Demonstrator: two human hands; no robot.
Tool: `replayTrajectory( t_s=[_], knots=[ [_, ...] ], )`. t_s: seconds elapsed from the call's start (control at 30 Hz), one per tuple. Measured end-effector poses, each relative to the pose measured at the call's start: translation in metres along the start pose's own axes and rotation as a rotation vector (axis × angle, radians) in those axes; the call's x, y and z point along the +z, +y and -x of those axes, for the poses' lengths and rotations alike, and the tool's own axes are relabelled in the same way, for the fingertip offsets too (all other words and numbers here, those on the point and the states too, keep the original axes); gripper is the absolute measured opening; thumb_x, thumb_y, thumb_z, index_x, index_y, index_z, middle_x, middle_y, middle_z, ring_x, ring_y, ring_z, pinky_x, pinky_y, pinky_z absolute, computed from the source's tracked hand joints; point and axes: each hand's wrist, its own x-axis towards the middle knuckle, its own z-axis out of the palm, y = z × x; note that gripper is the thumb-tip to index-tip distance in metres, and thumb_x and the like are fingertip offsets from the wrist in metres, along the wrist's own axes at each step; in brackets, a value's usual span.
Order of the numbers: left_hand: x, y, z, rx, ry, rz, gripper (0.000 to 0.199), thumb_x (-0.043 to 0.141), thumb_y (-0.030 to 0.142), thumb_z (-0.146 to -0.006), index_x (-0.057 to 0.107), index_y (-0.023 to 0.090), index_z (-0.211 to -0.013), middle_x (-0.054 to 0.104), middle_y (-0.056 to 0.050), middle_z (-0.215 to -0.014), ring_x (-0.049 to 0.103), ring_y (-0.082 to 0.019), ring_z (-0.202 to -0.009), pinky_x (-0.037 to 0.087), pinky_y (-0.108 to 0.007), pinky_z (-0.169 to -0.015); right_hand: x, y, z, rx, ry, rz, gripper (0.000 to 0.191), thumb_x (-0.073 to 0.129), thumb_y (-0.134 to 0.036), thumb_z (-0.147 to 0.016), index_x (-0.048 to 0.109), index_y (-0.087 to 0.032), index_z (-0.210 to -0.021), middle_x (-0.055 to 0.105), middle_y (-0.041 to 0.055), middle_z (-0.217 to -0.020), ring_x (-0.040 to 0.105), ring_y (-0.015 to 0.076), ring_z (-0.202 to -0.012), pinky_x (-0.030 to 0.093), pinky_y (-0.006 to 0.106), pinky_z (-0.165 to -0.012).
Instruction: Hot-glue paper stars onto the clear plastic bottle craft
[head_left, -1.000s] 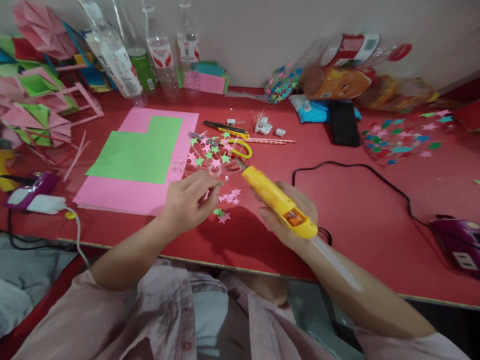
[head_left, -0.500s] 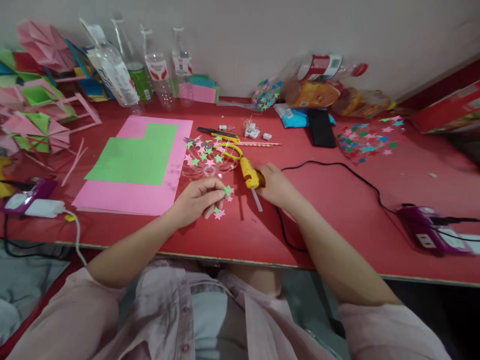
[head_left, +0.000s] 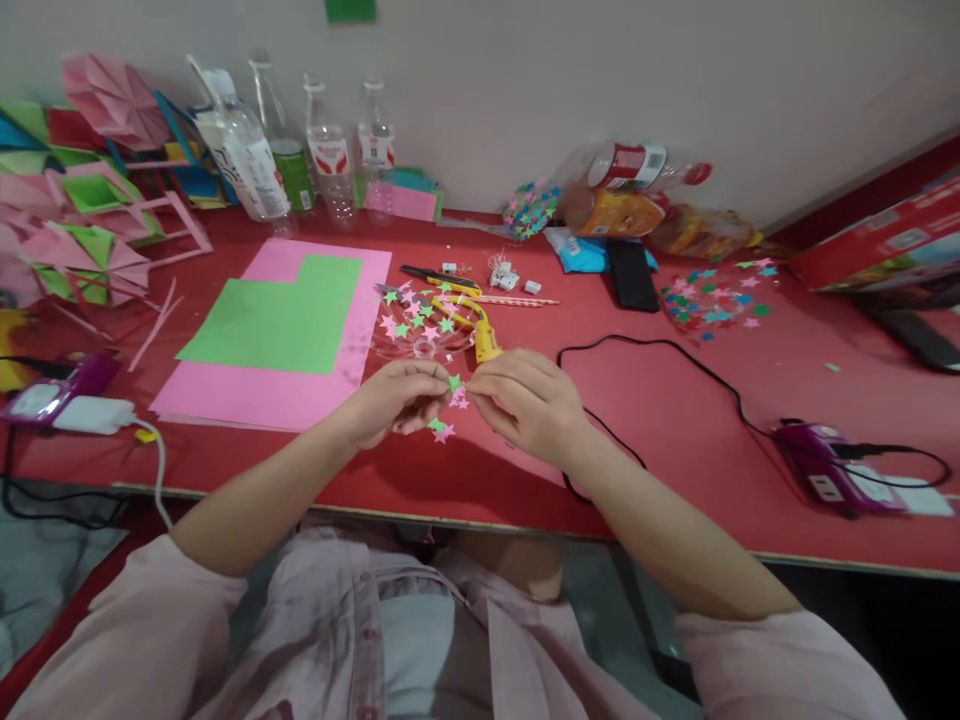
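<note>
My left hand [head_left: 401,402] pinches a small green paper star [head_left: 454,383] between thumb and fingertips above the table. My right hand [head_left: 529,405] is closed in a pinch, its fingertips at the star's right side; what lies between them is too small to make out. Small pink stars [head_left: 459,400] show just below the fingertips, and another green star [head_left: 436,425] and a pink star [head_left: 445,433] lower down. A yellow glue gun [head_left: 486,343] rests just behind my right hand, partly hidden by it. Behind my hands is a clear plastic piece [head_left: 424,349] covered with pink and green stars [head_left: 403,330].
Green paper [head_left: 277,315] lies on pink sheets [head_left: 225,395] at left. A black cutter [head_left: 427,273], a phone [head_left: 632,275] and a star-covered clear piece [head_left: 720,300] are farther back. Bottles [head_left: 330,160] line the wall. A black cord [head_left: 675,345] reaches a purple power strip [head_left: 825,465].
My right hand has let go of the glue gun and moved left to meet the green star at my left fingertips. The camera view has shifted slightly.
</note>
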Motion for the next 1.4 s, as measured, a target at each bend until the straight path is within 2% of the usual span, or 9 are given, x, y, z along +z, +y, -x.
replayTrajectory(
  t_s=[0.3,0.43,0.5,0.63,0.7,0.9,1.1,1.2,1.4],
  knots=[
    [-0.001,0.008,-0.001,-0.032,-0.018,0.048,0.007,0.052,0.022,-0.068,0.052,0.018,-0.062,0.046,0.005,-0.046,0.030,-0.003,-0.033,0.012,-0.017,-0.030,0.008,0.006,-0.008,-0.031,0.007,-0.073,0.012,0.058,-0.012,-0.086,0.060,-0.017,-0.096,0.071,0.0074,-0.088,0.064,0.0158,-0.082,0.055,0.031,-0.075],
    [-0.002,0.013,0.002,-0.002,-0.003,-0.056,0.010,0.052,0.024,-0.073,0.052,0.019,-0.065,0.045,0.006,-0.046,0.029,-0.004,-0.032,0.013,-0.019,-0.031,0.007,0.008,-0.011,-0.034,0.025,-0.048,0.010,0.058,-0.014,-0.087,0.062,-0.019,-0.093,0.070,0.0052,-0.085,0.063,0.0146,-0.078,0.054,0.029,-0.071],
    [-0.007,0.014,0.005,0.126,0.098,-0.215,0.010,0.052,0.026,-0.077,0.056,0.019,-0.071,0.045,0.007,-0.048,0.030,-0.004,-0.033,0.018,-0.020,-0.033,0.004,0.010,-0.014,-0.003,0.050,-0.033,0.009,0.058,-0.015,-0.087,0.063,-0.021,-0.091,0.070,0.0039,-0.084,0.062,0.0141,-0.076,0.052,0.029,-0.069],
    [-0.017,0.008,0.008,0.631,0.554,-0.775,0.009,0.056,0.024,-0.080,0.063,0.019,-0.081,0.052,0.004,-0.060,0.042,-0.007,-0.050,0.034,-0.021,-0.050,0.002,0.015,-0.021,0.120,0.089,-0.043,0.008,0.059,-0.017,-0.087,0.064,-0.023,-0.088,0.066,0.0008,-0.080,0.059,0.0129,-0.074,0.047,0.028,-0.068],
    [-0.020,0.003,0.007,0.772,0.633,-1.027,0.010,0.057,0.022,-0.081,0.066,0.019,-0.084,0.055,0.002,-0.068,0.047,-0.008,-0.057,0.038,-0.023,-0.056,0.004,0.016,-0.023,0.162,0.067,-0.045,0.008,0.058,-0.020,-0.088,0.064,-0.024,-0.085,0.064,0.0003,-0.078,0.057,0.0132,-0.075,0.044,0.029,-0.068],
    [-0.018,-0.006,0.007,0.879,0.661,-1.342,0.022,0.062,0.026,-0.081,0.067,0.017,-0.100,0.056,-0.005,-0.085,0.055,-0.016,-0.078,0.049,-0.029,-0.069,0.014,0.010,-0.019,0.216,0.033,-0.010,0.008,0.060,-0.021,-0.087,0.063,-0.022,-0.080,0.061,0.0006,-0.079,0.052,0.0144,-0.076,0.038,0.032,-0.071],
    [-0.027,0.003,0.012,0.761,0.555,-1.391,0.023,0.061,0.022,-0.082,0.065,0.019,-0.105,0.051,-0.004,-0.090,0.054,-0.017,-0.084,0.050,-0.031,-0.076,0.017,0.005,-0.024,0.226,-0.022,-0.041,0.011,0.060,-0.019,-0.086,0.061,-0.022,-0.076,0.059,-0.0009,-0.078,0.051,0.0146,-0.079,0.035,0.033,-0.074],
    [-0.033,0.008,0.011,0.780,0.478,-1.382,0.021,0.061,0.021,-0.082,0.065,0.020,-0.102,0.050,-0.005,-0.095,0.053,-0.019,-0.093,0.049,-0.035,-0.083,0.019,0.005,-0.028,0.209,-0.032,-0.041,0.012,0.060,-0.020,-0.086,0.060,-0.022,-0.075,0.058,-0.0010,-0.078,0.050,0.0145,-0.078,0.034,0.034,-0.073],
    [-0.033,-0.002,0.002,0.829,0.559,-1.384,0.017,0.064,0.018,-0.076,0.067,0.020,-0.093,0.054,-0.008,-0.100,0.050,-0.023,-0.094,0.046,-0.041,-0.084,0.028,0.002,-0.024,0.224,-0.008,-0.007,0.009,0.062,-0.018,-0.083,0.060,-0.022,-0.075,0.057,-0.0007,-0.079,0.050,0.0152,-0.080,0.035,0.034,-0.075]
  ],
)
